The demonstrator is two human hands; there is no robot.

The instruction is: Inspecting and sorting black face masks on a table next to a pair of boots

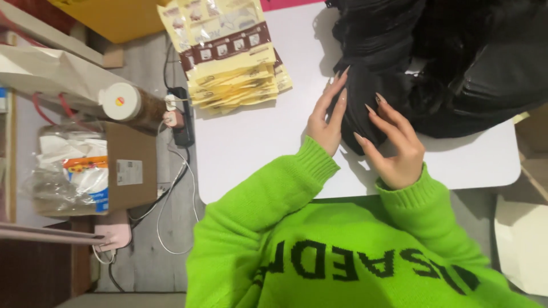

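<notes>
The black mask stack [361, 108] lies on the white desk [257, 137] between both hands. The left hand [328, 117] presses flat against its 9 o'clock side, fingers straight. The right hand [397, 142], at 4 o'clock, curls loosely over its edge, gripping nothing firmly. Yellow packets [228, 51] lie at 10 o'clock.

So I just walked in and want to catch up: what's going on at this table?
A person in a bright green sweater sits at a white table. Both hands rest on a small stack of black masks: the left hand flat against its side, the right hand with fingers spread over it. A big pile of black masks lies just beyond, and yellow packets are fanned out to the left.
</notes>
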